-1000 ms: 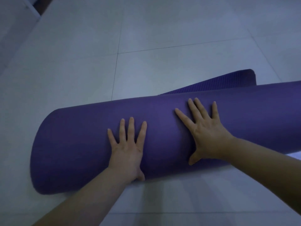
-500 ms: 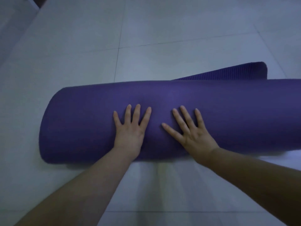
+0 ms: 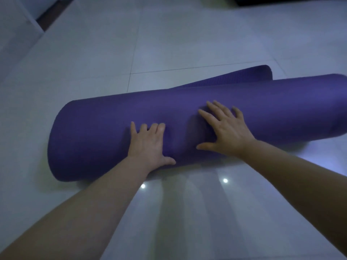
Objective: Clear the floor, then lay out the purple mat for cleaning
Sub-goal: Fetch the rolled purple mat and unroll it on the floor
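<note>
Both hands flat on the purple mat [image 3: 105, 132], which lies as a fat roll on the floor [image 3: 187, 44], across my view w/ its left end in sight and its right end running out of frame. Left hand [image 3: 148, 145] sits on the near slope of the roll, fingers [image 3: 143, 128] slightly curled and close together, thumb down near the roll's bottom edge. Right hand [image 3: 227, 132] is higher up, fingers [image 3: 218, 109] spread, palm down. Neither clamps anything; both are open, pressing on the surface. I read that as palms placed to push and roll it away from me, not to lift.

A loose flap [image 3: 249, 76] w/ ribbed texture pokes out beyond the roll at the far right, flat on the tiles, so unrolling looks barely begun; most of the mat is wound up.

Room: floor beyond the roll is bare tile as far as I can see, so there's space to roll fwd. A wall or cabinet edge [image 3: 28, 21] stands at the far left, well apart from the roll's left end. Something dark at the top right corner, can't tell what. Glossy tiles: the roll may slide rather than turn, so press down while pushing.
</note>
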`<state>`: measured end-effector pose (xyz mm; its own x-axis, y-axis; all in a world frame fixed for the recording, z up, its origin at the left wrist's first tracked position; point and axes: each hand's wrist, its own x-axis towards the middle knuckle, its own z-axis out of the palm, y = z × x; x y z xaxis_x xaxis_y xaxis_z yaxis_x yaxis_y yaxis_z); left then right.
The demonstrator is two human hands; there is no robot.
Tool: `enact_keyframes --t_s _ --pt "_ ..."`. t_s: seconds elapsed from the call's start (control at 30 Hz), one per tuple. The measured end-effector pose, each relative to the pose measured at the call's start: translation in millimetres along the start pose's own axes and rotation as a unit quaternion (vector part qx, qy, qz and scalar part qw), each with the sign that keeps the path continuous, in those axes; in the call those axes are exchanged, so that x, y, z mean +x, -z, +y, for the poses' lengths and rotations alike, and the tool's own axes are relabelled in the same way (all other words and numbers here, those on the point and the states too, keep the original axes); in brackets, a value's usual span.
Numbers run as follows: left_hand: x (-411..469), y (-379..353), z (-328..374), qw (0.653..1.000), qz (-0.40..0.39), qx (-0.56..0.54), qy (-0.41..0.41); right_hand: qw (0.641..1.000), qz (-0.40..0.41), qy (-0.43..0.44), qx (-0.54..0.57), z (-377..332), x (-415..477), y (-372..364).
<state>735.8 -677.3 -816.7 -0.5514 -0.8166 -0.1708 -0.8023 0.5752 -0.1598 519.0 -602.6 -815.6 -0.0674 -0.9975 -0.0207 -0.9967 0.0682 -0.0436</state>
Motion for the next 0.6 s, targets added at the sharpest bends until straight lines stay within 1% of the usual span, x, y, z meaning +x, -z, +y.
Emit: enact_keyframes --t_s 0.07,0.13,0.23,0.3,0.33,0.4,0.47,0.5,0.57,0.6 --pt "-21.0 -0.2 5.5 1.0 -0.001 0.0 -0.01 0.999 -0.017 -0.028 0.002 13.4 -3.5 4.7" --pt "-38.1 1.5 15.2 1.0 -0.01 0.007 -0.018 0.998 -0.046 -0.036 -0.002 19.8 -6.5 5.9" --pt "-47.1 9.3 22.6 0.999 0.034 0.006 -0.025 0.997 -0.072 -0.009 -0.024 9.3 -12.3 2.8" --pt "-45.5 12.7 21.7 0.997 0.06 0.026 -0.033 0.995 -0.092 0.003 -0.044 0.4 -17.0 -1.0" --pt "-44.4 12.2 21.0 0.998 0.045 0.038 -0.034 0.993 -0.101 0.007 -0.054 -1.9 -20.7 -2.0" --pt "-45.0 3.0 21.9 0.998 -0.017 0.045 -0.032 0.99 -0.114 0.031 -0.083 -0.7 -32.7 -5.7" --pt "-53.1 -13.9 27.3 0.995 -0.069 0.063 -0.035 0.985 -0.101 0.066 -0.125 5.1 -50.1 -15.4" --pt "-60.2 -22.0 30.5 0.993 -0.078 0.075 -0.039 0.984 -0.082 0.079 -0.14 7.7 -59.5 -22.3" --pt "-73.7 -37.1 34.8 0.991 -0.083 0.091 -0.054 0.986 -0.04 0.089 -0.135 9.0 -76.4 -39.3" --pt "-78.1 -43.7 35.4 0.99 -0.086 0.095 -0.063 0.987 -0.033 0.087 -0.132 6.6 -83.5 -46.2"
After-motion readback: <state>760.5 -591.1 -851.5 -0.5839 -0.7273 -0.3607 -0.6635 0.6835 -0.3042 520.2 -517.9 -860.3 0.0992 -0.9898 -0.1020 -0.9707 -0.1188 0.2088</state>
